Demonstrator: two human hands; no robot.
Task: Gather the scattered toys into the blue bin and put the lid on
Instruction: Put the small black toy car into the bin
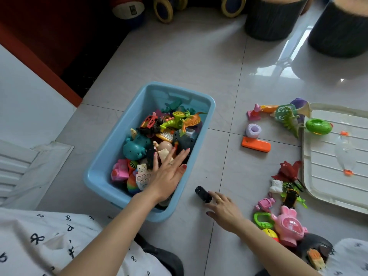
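Observation:
The blue bin (103,172) stands on the tiled floor, filled with several toys such as a teal hippo (135,148) and a green dinosaur (173,120). My left hand (169,174) hovers flat over the bin's near right part, fingers spread, holding nothing. My right hand (223,211) rests on the floor to the right of the bin, fingertips closed on the near end of a small black toy (202,193). The cream lid (326,186) lies flat at the far right. Loose toys lie between: an orange block (256,145), a purple ring (253,130), a pink rabbit (288,228).
A green ring (318,126) sits on the lid's left corner. A red dragon (286,172) and other small toys lie along the lid's left edge. Two black round stools (270,18) stand at the back, with a ball (128,6) and wheeled toys. White bedding lies at the left.

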